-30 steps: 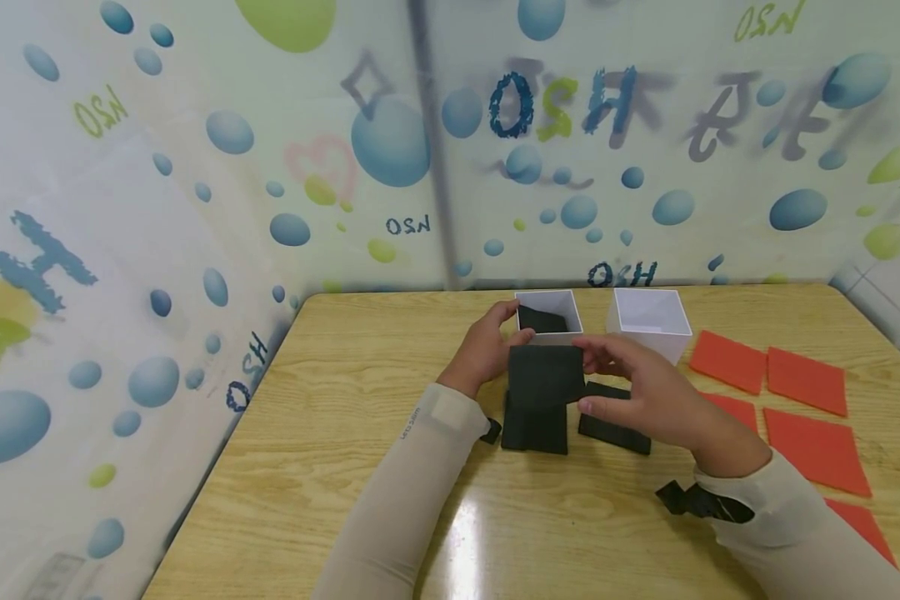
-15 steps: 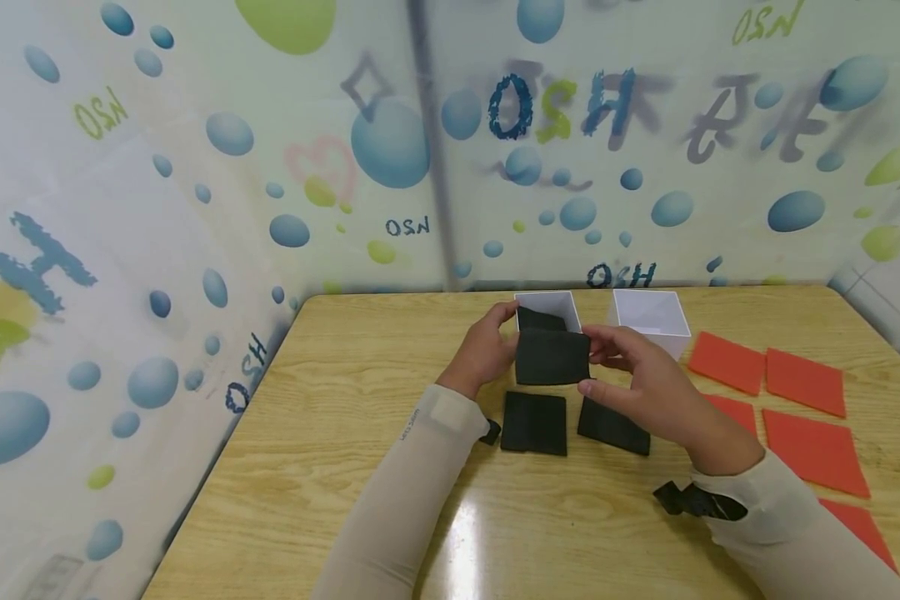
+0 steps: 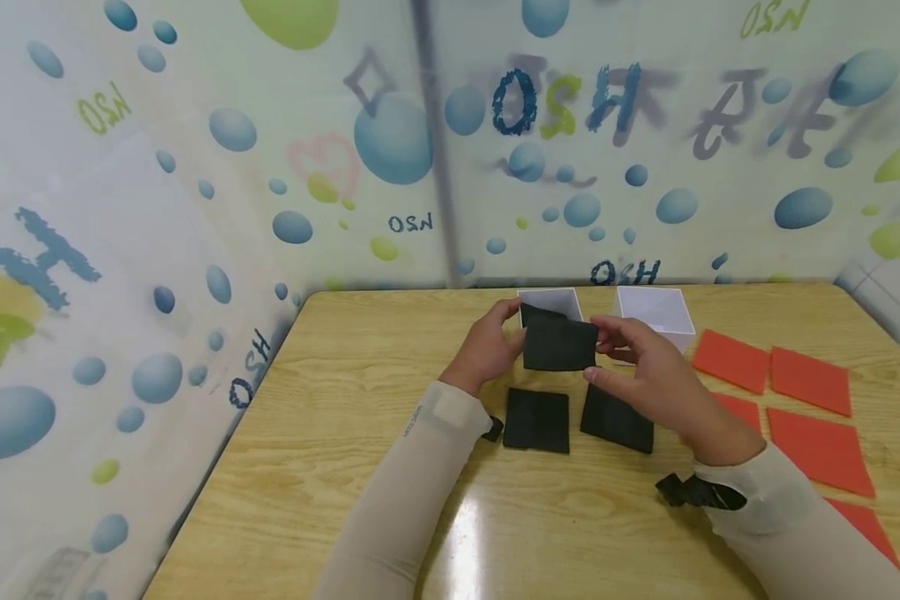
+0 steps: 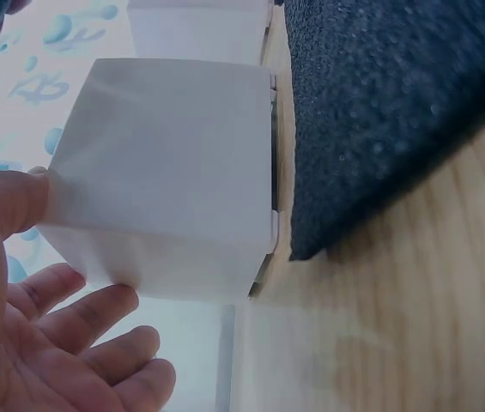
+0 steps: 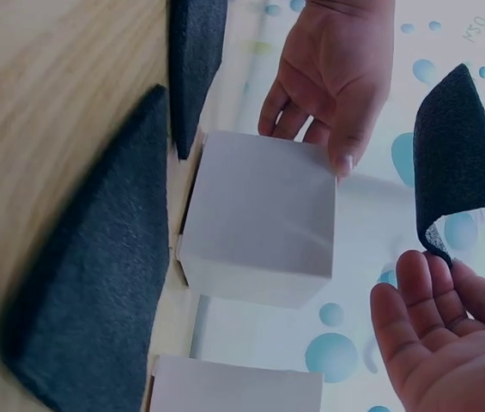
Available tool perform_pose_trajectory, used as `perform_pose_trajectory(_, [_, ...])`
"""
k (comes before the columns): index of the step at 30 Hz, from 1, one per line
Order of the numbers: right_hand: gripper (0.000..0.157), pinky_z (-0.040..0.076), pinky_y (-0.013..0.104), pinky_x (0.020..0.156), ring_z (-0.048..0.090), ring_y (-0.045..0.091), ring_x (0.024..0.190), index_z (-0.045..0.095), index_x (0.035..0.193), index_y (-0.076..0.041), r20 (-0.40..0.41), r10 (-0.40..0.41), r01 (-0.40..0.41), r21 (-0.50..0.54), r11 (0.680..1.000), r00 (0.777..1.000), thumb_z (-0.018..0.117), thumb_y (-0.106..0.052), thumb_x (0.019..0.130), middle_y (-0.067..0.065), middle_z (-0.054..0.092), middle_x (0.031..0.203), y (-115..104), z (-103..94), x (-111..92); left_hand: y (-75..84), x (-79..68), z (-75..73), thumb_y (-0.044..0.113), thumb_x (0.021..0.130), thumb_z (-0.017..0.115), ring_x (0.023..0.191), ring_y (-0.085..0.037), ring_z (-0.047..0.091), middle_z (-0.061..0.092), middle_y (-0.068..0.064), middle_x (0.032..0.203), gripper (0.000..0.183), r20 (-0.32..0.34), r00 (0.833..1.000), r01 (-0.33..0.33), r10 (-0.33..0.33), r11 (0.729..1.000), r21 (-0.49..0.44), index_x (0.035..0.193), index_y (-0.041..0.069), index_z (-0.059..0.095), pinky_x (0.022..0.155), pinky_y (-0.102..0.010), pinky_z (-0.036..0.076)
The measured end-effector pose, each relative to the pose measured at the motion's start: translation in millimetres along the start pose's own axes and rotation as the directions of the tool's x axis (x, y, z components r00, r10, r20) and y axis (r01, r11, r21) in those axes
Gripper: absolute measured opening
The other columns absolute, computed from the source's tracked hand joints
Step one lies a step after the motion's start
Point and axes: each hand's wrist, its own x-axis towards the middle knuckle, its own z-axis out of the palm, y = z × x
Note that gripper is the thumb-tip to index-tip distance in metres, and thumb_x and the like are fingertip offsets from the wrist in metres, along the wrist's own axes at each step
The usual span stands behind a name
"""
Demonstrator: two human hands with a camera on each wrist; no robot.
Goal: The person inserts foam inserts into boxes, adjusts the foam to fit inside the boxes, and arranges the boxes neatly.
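My left hand (image 3: 487, 346) grips the left white box (image 4: 169, 146) at its near left corner, with the thumb and a finger against its sides. Inside that box, part of a black foam sheet (image 3: 536, 312) shows. My right hand (image 3: 648, 371) pinches another black foam sheet (image 5: 457, 150) between thumb and fingers, in front of the box opening. That held sheet bends slightly and hides the box's front in the head view. Below it, two more black sheets lie on the table, a left one (image 3: 536, 419) and a right one (image 3: 617, 421).
A second white box (image 3: 656, 310) stands to the right, its open top facing up. Several red foam sheets (image 3: 810, 379) are laid out along the right side of the wooden table (image 3: 330, 417). Behind the table hangs a patterned curtain (image 3: 390, 233).
My right hand has lifted the held black sheet away from the sheets on the table and up toward the left box, slightly rightward. The left hand keeps its place on the box.
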Motion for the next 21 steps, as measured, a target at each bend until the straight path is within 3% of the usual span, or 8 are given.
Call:
perform_pose_trajectory(13, [0.07, 0.049, 0.06, 0.109, 0.06, 0.04, 0.12, 0.043, 0.155, 0.006, 0.007, -0.007, 0.007, -0.002, 1.0, 1.0, 0.078, -0.014, 0.097, 0.022, 0.057, 0.127, -2.9, -14.7, 23.7, 1.9, -2.7, -0.9, 0.026, 0.109, 0.059, 0.155, -0.025, 0.038, 0.042, -0.005, 0.167, 0.059, 0.007, 1.0, 0.016, -0.016, 0.999, -0.038, 0.164, 0.019, 0.038, 0.122, -0.048, 0.039])
perform_pose_trajectory(21, [0.071, 0.046, 0.062, 0.113, 0.056, 0.041, 0.125, 0.04, 0.158, 0.003, 0.059, 0.047, -0.046, -0.024, 0.999, 0.997, 0.075, -0.019, 0.1, 0.023, 0.053, 0.133, 0.7, -23.0, 45.3, 2.9, -2.1, -0.8, 0.035, 0.107, 0.063, 0.155, -0.025, 0.038, 0.043, -0.005, 0.167, 0.064, 0.006, 1.0, 0.016, -0.015, 1.0, -0.024, 0.164, 0.021, 0.037, 0.124, -0.048, 0.037])
